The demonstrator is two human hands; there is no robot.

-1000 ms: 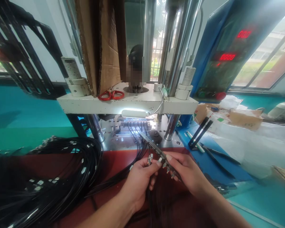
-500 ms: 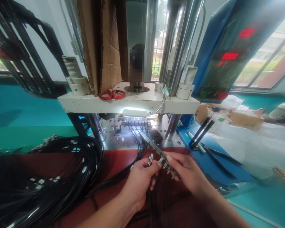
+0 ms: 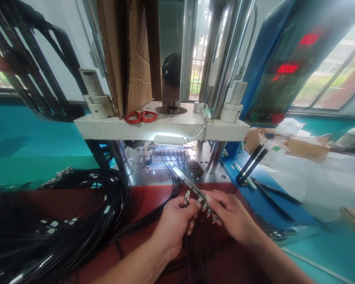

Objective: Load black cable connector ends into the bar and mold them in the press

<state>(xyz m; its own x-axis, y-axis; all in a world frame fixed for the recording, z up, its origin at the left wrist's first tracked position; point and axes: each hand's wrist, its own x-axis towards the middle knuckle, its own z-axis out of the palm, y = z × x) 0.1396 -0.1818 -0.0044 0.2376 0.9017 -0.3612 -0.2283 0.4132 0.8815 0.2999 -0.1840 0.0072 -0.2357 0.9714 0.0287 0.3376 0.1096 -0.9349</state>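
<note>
My right hand [image 3: 229,211] is closed on a narrow metal bar [image 3: 191,186] that slants up to the left, with several small metal connectors [image 3: 208,213] along its lower edge. My left hand [image 3: 176,219] pinches cable connectors [image 3: 187,197] between thumb and fingers, close against the bar's underside. Black cables [image 3: 189,252] hang below my left hand. Beyond the bar, thin black cables [image 3: 173,181] run from a lit metal fixture [image 3: 167,156] on the press bed toward the table's left.
A thick coil of black cables [image 3: 106,221] lies at left on the red tabletop [image 3: 142,244]. Red-handled scissors [image 3: 140,116] rest on the white press plate [image 3: 106,128], above a lamp [image 3: 169,139]. Black tweezers [image 3: 272,197] lie at right, near a blue control box [image 3: 272,67].
The bar has shifted slightly left and down at its tip. Both hands keep their hold, and the view has tilted very slightly.
</note>
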